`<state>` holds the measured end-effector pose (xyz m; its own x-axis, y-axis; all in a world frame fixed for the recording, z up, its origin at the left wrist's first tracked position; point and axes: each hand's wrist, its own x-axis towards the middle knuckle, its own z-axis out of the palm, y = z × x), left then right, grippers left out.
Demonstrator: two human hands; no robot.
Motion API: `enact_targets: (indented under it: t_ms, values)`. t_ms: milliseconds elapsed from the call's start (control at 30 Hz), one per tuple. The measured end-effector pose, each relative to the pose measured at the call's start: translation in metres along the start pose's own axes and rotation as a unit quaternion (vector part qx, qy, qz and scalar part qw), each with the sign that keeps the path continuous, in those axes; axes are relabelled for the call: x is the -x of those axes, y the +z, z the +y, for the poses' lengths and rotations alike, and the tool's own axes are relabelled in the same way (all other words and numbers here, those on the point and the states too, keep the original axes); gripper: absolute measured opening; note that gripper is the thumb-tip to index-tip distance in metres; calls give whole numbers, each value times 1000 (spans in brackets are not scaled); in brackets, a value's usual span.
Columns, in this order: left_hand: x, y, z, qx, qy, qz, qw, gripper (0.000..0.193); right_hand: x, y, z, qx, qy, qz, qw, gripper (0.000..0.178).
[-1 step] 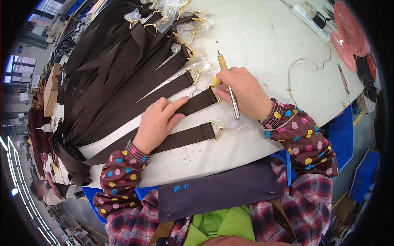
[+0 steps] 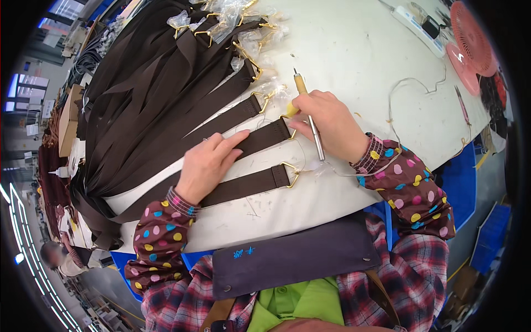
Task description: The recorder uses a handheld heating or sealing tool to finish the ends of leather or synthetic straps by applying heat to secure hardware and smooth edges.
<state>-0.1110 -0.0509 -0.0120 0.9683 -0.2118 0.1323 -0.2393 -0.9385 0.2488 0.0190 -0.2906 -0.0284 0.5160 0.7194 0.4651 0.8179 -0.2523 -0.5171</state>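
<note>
My right hand [image 2: 332, 119] is closed around a slim pen-like tool [image 2: 300, 84] with a yellow section and a metal shaft. Its fingertips are beside the gold metal ring [image 2: 292, 126] at the end of a dark brown webbing strap [image 2: 265, 138]. My left hand [image 2: 207, 167] lies on that same strap, fingers stretched out along it and thumb near its lower edge. Just below, a second strap [image 2: 243, 187] ends in a gold triangular ring [image 2: 291, 176]. Another strap [image 2: 232, 118] with a gold ring lies just above.
A large pile of brown straps [image 2: 144, 105] fills the table's left side, some rings wrapped in clear plastic [image 2: 227, 22]. A thin cord [image 2: 390, 105] runs across the white table [image 2: 354, 61]. At far right are a power strip [image 2: 417, 27], a pink fan [image 2: 470, 39] and a slim pink-handled tool [image 2: 462, 105].
My left hand has shifted slightly left along the strap. The right hand and its tool stay almost in place.
</note>
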Motion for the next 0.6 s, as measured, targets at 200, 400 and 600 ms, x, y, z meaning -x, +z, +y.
enact_targets:
  t_ms: [200,400,600]
  values:
    - [3,-16,-3,-102,37,13,994,28,-1,5,-1,-36,-2,-31,999,26]
    - [-22,-20,38,116,-3,-23,993,26,-1,6,2,-60,8,-24,998,27]
    - [-48,-1,32,243,-26,-81,966,26,-6,1,3,-42,3,-13,999,28]
